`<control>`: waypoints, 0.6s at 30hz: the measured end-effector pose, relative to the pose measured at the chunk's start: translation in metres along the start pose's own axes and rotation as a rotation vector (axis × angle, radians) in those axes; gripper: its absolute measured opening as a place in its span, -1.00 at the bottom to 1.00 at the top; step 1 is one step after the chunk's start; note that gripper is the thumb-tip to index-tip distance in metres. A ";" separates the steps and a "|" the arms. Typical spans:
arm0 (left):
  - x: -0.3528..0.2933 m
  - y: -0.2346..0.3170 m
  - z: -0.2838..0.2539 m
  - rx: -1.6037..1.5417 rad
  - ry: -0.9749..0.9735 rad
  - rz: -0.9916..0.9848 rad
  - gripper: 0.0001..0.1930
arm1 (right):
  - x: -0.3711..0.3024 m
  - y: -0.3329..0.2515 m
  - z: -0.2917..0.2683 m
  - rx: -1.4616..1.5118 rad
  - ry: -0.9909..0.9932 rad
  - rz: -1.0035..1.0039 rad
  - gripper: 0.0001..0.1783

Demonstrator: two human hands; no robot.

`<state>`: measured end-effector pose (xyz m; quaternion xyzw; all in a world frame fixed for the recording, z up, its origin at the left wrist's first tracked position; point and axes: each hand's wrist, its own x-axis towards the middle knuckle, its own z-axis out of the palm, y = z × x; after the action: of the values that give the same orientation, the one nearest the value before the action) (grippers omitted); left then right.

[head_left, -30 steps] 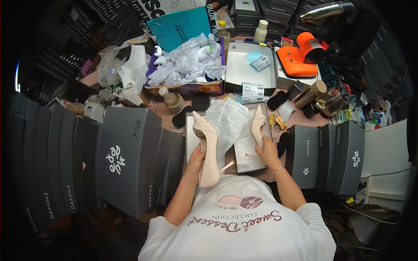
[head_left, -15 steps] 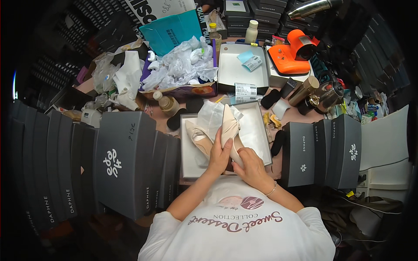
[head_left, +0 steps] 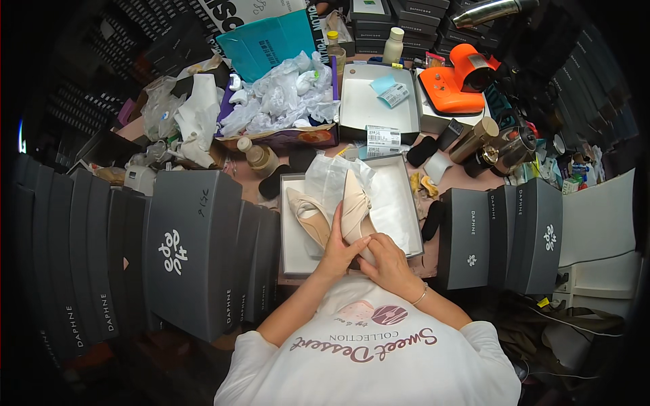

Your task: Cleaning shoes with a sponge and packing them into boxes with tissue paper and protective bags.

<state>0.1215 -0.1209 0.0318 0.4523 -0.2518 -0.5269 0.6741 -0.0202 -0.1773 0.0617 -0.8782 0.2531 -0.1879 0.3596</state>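
Note:
A cream pointed-toe shoe (head_left: 355,211) with a gathered front is held between my two hands, its toe pointing away from me. My left hand (head_left: 336,249) is closed along its left side, thumb lying across toward the right. Around the heel end, my right hand (head_left: 389,262) has its fingers wrapped; the heel itself is mostly hidden. To the left, the matching cream shoe (head_left: 306,215) leans in an open white-lined shoebox (head_left: 401,203) beneath my hands. White tissue paper (head_left: 332,177) is spread inside the box behind both shoes.
Grey shoeboxes stand upright at left (head_left: 186,250) and right (head_left: 467,237). Behind sit a purple box of crumpled plastic (head_left: 277,139), an open box lid with labels (head_left: 365,111), an orange device (head_left: 455,88), and a capped bottle (head_left: 257,159).
The held shoe has come slightly down toward me and lies lower in my hands. My left thumb now reaches across it to my right fingers.

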 end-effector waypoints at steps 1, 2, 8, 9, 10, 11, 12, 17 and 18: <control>0.000 0.001 0.001 -0.005 0.004 -0.008 -0.04 | 0.000 0.000 0.000 0.006 -0.006 0.005 -0.59; -0.001 0.001 0.001 -0.009 0.008 -0.015 -0.04 | 0.001 0.001 0.000 0.014 -0.008 0.009 -0.59; -0.002 0.000 0.002 0.020 0.029 -0.018 -0.06 | 0.001 0.005 0.001 0.086 -0.024 0.048 -0.60; -0.002 -0.001 0.002 0.031 0.034 -0.017 -0.07 | 0.001 0.006 0.000 0.092 -0.030 0.056 -0.60; -0.002 -0.003 0.000 0.033 0.036 -0.019 -0.07 | 0.001 0.005 0.000 0.098 -0.036 0.064 -0.60; -0.001 -0.006 -0.002 0.036 0.038 -0.021 -0.07 | 0.001 0.006 0.000 0.102 -0.029 0.058 -0.60; -0.001 -0.006 -0.003 0.038 0.040 -0.023 -0.07 | 0.001 0.007 0.001 0.106 -0.022 0.053 -0.60; -0.002 -0.005 -0.006 0.104 0.035 -0.015 -0.12 | 0.001 0.008 0.001 0.122 -0.032 0.067 -0.60; -0.002 -0.007 -0.007 0.137 0.038 -0.003 -0.14 | 0.001 0.009 -0.001 0.119 -0.045 0.089 -0.60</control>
<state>0.1231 -0.1169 0.0225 0.5076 -0.2736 -0.5008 0.6455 -0.0224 -0.1838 0.0563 -0.8472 0.2724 -0.1667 0.4246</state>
